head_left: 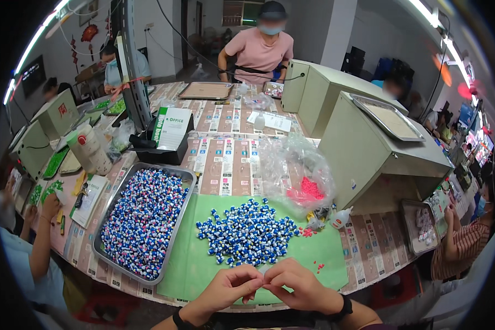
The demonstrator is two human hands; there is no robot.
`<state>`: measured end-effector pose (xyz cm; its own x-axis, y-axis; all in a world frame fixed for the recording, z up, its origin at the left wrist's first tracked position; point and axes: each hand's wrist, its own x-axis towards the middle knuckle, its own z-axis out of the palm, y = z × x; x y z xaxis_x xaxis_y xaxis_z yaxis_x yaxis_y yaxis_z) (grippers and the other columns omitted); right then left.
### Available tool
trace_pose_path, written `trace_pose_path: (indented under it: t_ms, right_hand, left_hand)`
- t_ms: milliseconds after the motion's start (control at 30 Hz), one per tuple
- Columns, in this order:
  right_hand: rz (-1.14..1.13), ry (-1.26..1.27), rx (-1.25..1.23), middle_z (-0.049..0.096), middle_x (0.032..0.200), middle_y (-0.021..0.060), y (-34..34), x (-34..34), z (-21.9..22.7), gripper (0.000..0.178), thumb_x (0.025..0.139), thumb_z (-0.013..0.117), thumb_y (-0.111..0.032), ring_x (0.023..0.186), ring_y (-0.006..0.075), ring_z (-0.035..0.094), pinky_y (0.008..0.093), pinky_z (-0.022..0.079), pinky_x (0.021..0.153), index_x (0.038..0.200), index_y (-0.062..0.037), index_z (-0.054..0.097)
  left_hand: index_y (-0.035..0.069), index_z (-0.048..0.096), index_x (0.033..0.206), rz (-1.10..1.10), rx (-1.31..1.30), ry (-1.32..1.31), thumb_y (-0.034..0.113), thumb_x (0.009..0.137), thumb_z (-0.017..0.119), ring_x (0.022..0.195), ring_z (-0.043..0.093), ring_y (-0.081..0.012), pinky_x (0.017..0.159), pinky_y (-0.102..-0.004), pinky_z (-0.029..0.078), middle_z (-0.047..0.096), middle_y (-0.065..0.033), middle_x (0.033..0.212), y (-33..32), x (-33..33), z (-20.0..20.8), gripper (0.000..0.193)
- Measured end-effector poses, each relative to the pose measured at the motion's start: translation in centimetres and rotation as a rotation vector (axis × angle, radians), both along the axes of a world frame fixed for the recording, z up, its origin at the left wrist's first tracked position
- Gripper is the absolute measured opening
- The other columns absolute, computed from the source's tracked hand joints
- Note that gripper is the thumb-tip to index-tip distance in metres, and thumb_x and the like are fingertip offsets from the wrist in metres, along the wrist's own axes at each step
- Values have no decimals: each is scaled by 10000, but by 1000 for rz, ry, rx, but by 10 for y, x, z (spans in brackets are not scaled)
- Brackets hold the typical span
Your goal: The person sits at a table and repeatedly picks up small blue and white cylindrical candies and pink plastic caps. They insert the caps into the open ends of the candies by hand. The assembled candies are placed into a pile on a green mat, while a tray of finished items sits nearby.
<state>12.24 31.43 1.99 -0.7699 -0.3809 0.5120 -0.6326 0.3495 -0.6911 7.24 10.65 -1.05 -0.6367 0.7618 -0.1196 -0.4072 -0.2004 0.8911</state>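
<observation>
My left hand (232, 284) and my right hand (296, 282) meet at the front of a green mat (195, 220), fingertips pinched together. Whatever lies between them is hidden or too small to name. Just beyond my fingers spreads a loose pile of small blue-and-white pieces (249, 231). A few tiny red-pink pieces (308, 232) lie on the mat to the pile's right, with several more nearer my right hand. On the left stands a metal tray (191, 184) filled with blue-and-white pieces, some showing pink.
A clear plastic bag (280, 159) holds bright pink pieces (309, 188). Beside it is a small white squeeze bottle (341, 218). Beige metal cabinets (368, 148) stand right, a black box with a notebook (173, 129) at back left. Co-workers sit on both sides; a person in pink (258, 52) is opposite.
</observation>
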Motion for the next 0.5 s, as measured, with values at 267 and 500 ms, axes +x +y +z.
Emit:
trace_pose_path:
  t_ms: [267,500]
  right_hand:
    - [179,253,512,573,983,72,18,-8,22,139,768,605,-145,946,218,603,351,457,813,852,-67,525]
    - [-48,-120,340,590,913,97,18,-26,11,202,728,603,83,862,300,578,382,441,782,832,-53,496]
  left_hand:
    - [65,633,978,-5,-138,6,199,976,630,574,490,-9,499,-187,348,558,55,676,9,9,-3,134]
    - [32,669,1170,284,-139,267,-8,935,589,909,600,-104,734,-241,534,622,-52,1043,-8,2,2,252]
